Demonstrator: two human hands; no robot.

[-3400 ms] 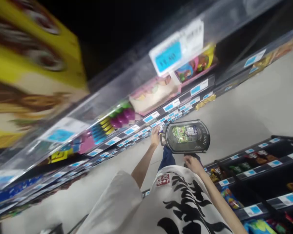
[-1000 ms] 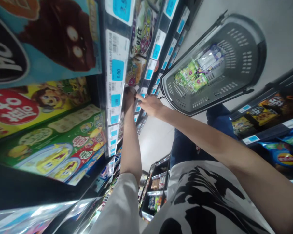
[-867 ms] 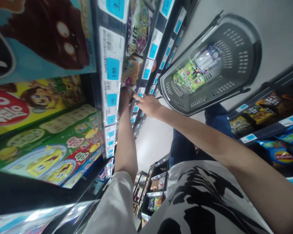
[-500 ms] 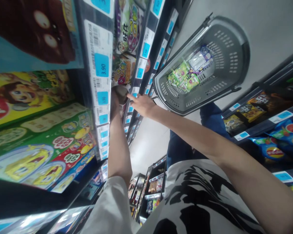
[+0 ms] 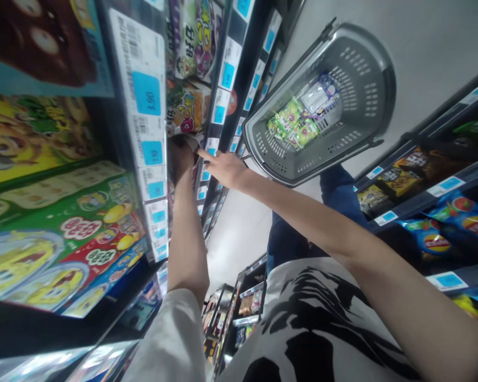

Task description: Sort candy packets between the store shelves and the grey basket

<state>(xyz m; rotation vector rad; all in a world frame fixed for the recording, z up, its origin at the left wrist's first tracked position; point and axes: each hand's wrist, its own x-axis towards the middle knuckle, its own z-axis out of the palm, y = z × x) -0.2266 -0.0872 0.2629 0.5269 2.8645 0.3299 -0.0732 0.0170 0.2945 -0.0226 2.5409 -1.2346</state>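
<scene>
My left hand (image 5: 182, 161) reaches into the shelf on the left, in shadow. Its fingers look curled around a greyish pack (image 5: 193, 142), whose kind I cannot make out. From the right comes my right hand (image 5: 228, 168), its index finger stretched out and touching or very close to the pack's near edge; the other fingers are bent and hold nothing that shows. Just beyond the hands, an orange and green snack bag (image 5: 188, 110) lies on the same shelf. Past that is a purple and white snack bag (image 5: 197, 40).
A grey shopping basket (image 5: 372, 132) stands on the floor, with green snack packs (image 5: 289, 121) and a white and purple pack (image 5: 319, 95) inside. Price-tag rails (image 5: 147, 106) edge the left shelf, beside green boxes (image 5: 75, 212). Chip bags (image 5: 430, 236) fill the right shelf.
The whole view has shifted, so shelves, basket and hands appear slightly further left. Both hands keep their places at the greyish pack, which looks slightly turned.
</scene>
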